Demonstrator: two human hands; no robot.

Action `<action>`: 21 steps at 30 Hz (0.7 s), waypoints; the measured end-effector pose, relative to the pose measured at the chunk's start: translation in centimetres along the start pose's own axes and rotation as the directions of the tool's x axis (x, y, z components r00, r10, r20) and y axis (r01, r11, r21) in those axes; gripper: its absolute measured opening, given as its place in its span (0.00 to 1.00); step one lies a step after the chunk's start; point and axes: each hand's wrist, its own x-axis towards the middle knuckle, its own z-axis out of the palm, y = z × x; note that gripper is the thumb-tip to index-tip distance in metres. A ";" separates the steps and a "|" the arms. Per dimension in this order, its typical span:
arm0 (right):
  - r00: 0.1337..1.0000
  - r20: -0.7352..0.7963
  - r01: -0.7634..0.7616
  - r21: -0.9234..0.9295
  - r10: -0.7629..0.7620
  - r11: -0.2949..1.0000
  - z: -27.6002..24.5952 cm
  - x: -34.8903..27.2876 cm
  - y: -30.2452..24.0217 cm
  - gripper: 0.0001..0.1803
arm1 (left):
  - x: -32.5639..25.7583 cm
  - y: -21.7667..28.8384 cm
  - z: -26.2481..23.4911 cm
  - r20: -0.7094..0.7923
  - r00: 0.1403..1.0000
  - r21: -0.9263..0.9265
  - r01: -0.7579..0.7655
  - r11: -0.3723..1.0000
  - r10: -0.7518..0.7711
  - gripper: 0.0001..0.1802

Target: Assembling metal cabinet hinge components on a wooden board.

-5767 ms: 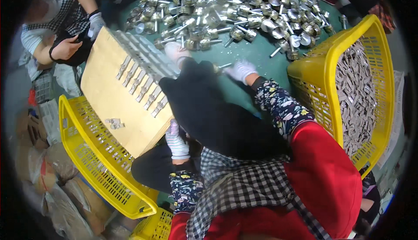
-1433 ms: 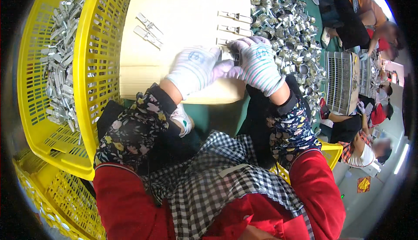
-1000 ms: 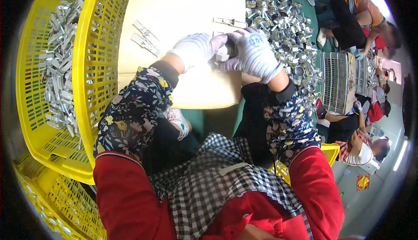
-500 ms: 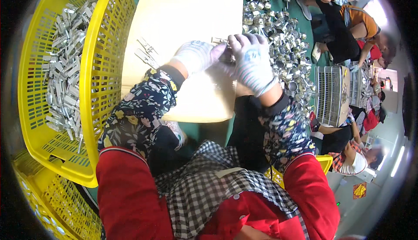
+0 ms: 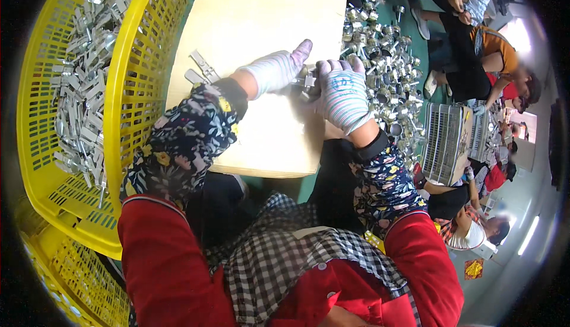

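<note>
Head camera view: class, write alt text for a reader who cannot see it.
Two gloved hands, left hand and right hand, meet over a small metal part above a tan board. A yellow basket of metal pieces sits left; a heap of metal parts lies right.

1. A green floor [image 5: 415,30] runs under the work area and shows between the scattered goods
2. Two yellow plastic baskets stand at the left: a large basket [image 5: 127,89] with slotted walls, and a second basket [image 5: 77,279] below it at the lower left edge
3. At the right other people [image 5: 475,60] sit low beside a grey slotted tray [image 5: 442,143]
4. A pale wall [image 5: 522,196] closes the far right side
5. Bright light [image 5: 516,33] glares at the upper right, and a long lamp [image 5: 527,235] glows at the lower right
</note>
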 end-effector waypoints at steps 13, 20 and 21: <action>0.876 0.481 -0.091 0.074 0.045 0.993 -2.6 4.0 0.8 0.36 | -1.0 -0.9 2.7 -0.213 0.759 0.615 -0.385 0.688 0.616 0.26; 0.925 0.345 -0.124 -0.122 0.159 0.985 -2.1 3.9 1.0 0.42 | 2.9 0.8 -0.2 -0.062 0.915 0.546 -0.304 0.781 0.399 0.26; 0.957 0.231 -0.109 -0.276 0.176 0.955 -0.7 3.4 0.9 0.39 | 4.1 1.1 -0.7 -0.025 0.918 0.554 -0.317 0.770 0.396 0.27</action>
